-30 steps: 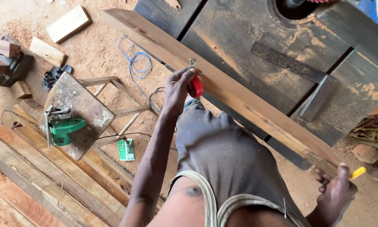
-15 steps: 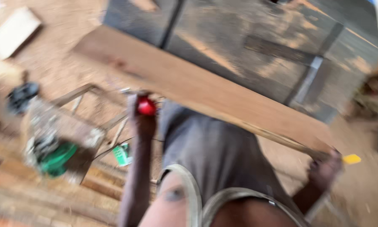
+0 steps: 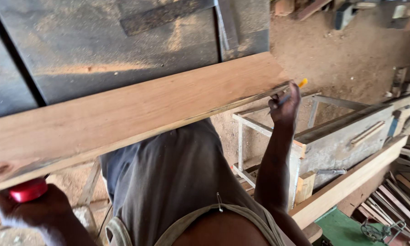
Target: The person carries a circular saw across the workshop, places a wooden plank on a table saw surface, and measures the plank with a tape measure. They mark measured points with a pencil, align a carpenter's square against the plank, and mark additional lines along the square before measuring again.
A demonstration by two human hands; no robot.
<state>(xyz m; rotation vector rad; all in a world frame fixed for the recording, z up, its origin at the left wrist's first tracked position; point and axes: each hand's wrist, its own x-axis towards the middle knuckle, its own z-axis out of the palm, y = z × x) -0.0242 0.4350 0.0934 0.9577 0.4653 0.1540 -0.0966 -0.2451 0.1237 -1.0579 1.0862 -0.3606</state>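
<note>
A long pale wooden plank (image 3: 136, 109) lies slanted across a dark, sawdust-covered machine table (image 3: 123, 41). My left hand (image 3: 31, 214) is at the plank's near left edge, closed on a red tape measure (image 3: 28, 190) held just under that edge. A thin tape blade (image 3: 246, 99) seems to run along the near edge toward my right hand (image 3: 284, 107). That hand grips a yellow-ended pencil (image 3: 299, 84) and rests against the edge near the plank's right end.
Below right stand a white metal frame (image 3: 250, 132) and a grey box-like bench (image 3: 346, 136). A long timber beam (image 3: 350, 182) runs in front of them, with stacked wood strips (image 3: 405, 196) and a green object (image 3: 341, 230) beside it. Sawdust covers the floor.
The view has swung right and closer to the plank. My right hand has come up from beside my leg to the plank's edge with the pencil. My left hand still holds the tape measure.
</note>
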